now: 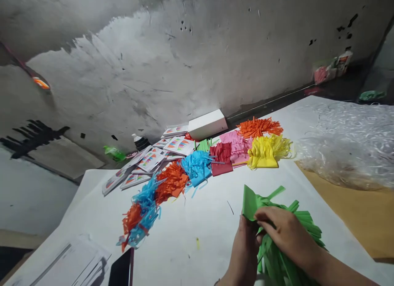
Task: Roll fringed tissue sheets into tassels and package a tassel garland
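Note:
A bundle of green fringed tissue paper [304,222] is in both hands at the lower right, its cut strips hanging to the right and down. My left hand [243,247] grips the uncut, flat edge from below and the left. The fingers of my right hand [285,230] pinch the same bundle just beside that edge, with strips showing behind the hand. Beyond my hands lie a yellow fringed bundle [266,154], a dark red one [221,157] and a pink one [238,144]. Some of my left hand's fingers are hidden behind the paper.
Blue fringed bundles [197,164] and orange ones [172,181] curve leftward across the white table [184,232]. Printed packs [150,160] and a white box [207,123] stand near the wall. Right is a heap of clear plastic [351,146]; a phone [121,269] lies front left.

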The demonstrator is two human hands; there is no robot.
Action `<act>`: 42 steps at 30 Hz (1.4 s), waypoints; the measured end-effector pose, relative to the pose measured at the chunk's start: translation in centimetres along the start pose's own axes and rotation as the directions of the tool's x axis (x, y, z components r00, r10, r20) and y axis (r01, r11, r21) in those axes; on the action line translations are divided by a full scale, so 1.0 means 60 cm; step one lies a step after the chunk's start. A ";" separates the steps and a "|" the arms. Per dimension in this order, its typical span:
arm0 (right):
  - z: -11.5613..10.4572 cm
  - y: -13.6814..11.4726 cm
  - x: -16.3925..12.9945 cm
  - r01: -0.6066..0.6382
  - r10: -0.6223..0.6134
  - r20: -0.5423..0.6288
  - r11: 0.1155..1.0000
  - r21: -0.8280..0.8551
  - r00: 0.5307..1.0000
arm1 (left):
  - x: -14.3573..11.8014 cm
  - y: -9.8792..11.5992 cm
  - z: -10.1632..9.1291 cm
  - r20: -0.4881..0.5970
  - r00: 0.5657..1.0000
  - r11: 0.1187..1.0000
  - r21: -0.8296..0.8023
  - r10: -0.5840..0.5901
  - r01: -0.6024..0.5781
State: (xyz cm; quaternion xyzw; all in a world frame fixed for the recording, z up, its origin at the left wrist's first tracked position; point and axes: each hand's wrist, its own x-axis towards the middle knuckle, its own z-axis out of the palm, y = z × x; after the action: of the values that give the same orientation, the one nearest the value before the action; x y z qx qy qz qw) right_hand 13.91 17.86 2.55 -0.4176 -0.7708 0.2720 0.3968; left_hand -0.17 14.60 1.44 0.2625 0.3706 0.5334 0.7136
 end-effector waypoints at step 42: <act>-0.080 -0.016 0.027 0.292 -0.298 0.012 0.926 -0.238 0.955 | -0.002 0.032 0.003 0.151 0.958 0.597 0.755 0.243 -0.271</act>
State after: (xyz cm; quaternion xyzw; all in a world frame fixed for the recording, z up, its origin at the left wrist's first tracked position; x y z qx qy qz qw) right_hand 16.99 19.20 6.45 -0.3448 -0.8468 0.1100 0.3899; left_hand -1.14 15.03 3.05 0.5997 0.5085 0.4176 0.4553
